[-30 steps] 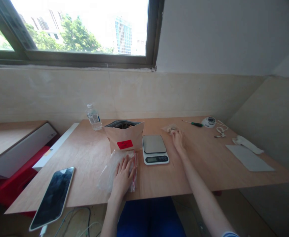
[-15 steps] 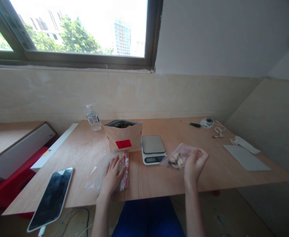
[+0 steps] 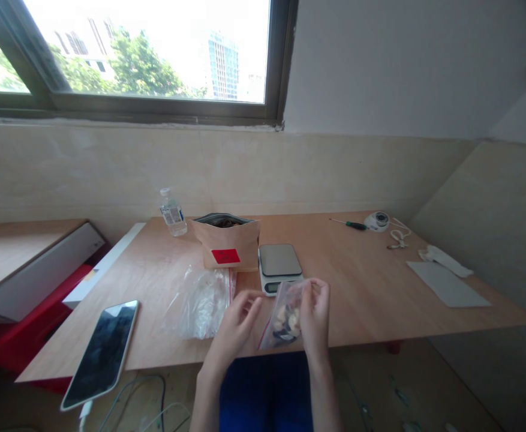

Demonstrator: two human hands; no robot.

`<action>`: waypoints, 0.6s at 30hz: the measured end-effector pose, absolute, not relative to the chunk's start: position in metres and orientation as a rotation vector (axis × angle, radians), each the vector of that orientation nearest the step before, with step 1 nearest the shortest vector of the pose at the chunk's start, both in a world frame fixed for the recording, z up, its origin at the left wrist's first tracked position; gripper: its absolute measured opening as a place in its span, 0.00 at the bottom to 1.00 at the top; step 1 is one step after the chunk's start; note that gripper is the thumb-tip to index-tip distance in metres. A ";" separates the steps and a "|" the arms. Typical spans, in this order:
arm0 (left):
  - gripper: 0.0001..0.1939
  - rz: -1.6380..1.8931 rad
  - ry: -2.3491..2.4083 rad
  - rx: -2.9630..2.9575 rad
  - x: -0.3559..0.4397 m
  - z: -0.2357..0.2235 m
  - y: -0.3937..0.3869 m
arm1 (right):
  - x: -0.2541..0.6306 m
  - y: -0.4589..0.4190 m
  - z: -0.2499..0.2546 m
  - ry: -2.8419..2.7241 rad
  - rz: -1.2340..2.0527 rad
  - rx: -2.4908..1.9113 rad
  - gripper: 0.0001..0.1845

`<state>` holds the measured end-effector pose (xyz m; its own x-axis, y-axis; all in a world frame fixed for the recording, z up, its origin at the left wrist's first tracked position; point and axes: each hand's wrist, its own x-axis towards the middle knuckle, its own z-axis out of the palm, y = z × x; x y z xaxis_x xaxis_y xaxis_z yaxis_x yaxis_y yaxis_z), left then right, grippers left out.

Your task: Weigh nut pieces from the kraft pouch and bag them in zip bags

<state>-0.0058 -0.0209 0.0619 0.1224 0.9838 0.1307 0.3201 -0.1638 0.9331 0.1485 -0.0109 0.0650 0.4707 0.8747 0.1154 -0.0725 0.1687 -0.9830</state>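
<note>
My right hand (image 3: 315, 312) pinches the edge of a small clear zip bag (image 3: 285, 321) with a red seal line, lifted just in front of the kitchen scale (image 3: 281, 261). Pale and dark dried pieces lie inside that bag. To its left, my left hand (image 3: 241, 315) is held with curled fingers apart, close to the bag but not touching it. A pile of empty clear zip bags (image 3: 204, 303) lies on the table left of this hand. Behind the pile stands an open kraft paper pouch (image 3: 231, 246) with a red label and dark contents.
On the wooden table (image 3: 357, 288) a phone (image 3: 103, 354) with a cable overhangs the front left edge. A water bottle (image 3: 173, 214) stands at the back. Toward the right are a screwdriver (image 3: 350, 225), a small white camera (image 3: 377, 222) and a white sheet (image 3: 449, 283).
My right hand has brought the filled bag leftward to the front of the scale. My left hand has lifted off the pile of empty bags and moved right, toward the filled bag.
</note>
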 end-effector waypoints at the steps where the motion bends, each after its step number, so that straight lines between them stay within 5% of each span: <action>1: 0.16 0.983 1.223 1.614 0.000 0.070 -0.027 | 0.148 -0.011 0.064 -0.842 0.800 -1.215 0.17; 10: 0.16 0.711 1.069 1.589 0.004 0.079 -0.042 | 0.151 -0.010 0.048 -0.828 0.785 -1.313 0.17; 18: 0.13 1.102 1.078 1.357 0.015 0.066 -0.034 | 0.144 -0.016 0.063 -1.185 0.451 -1.374 0.15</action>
